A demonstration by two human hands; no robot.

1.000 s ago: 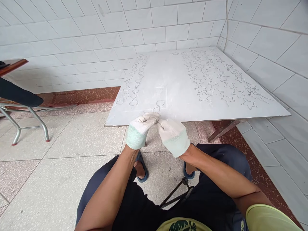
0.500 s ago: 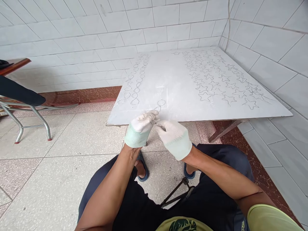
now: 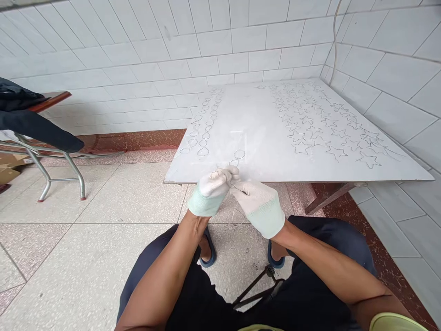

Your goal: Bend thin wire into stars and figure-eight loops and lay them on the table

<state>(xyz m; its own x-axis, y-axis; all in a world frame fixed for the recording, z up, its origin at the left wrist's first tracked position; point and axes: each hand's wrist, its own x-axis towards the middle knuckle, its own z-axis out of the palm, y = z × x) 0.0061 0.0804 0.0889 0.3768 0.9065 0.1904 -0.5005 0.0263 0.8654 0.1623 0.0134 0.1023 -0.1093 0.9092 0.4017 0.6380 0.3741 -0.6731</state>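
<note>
Navy trousers [image 3: 344, 241] and blue sandals [image 3: 276, 263] sit nearest at six o'clock, and above them, in white knit gloves [image 3: 258, 198], the left hand [image 3: 217, 186] pinches a bent wire [image 3: 237, 159] while the right hand [image 3: 255, 202], just beside it at four o'clock, is closed with its fingertips gripping the same strand. The wire's rounded loop shows past the left fingertips at one o'clock, over the near part of the white bench [image 3: 257, 138]. Farther off, the bench carries looped wire pieces [image 3: 203, 148] in two columns at eleven o'clock and many wire stars [image 3: 307, 120] at two, before a white tiled wall [image 3: 200, 46] at twelve.
</note>
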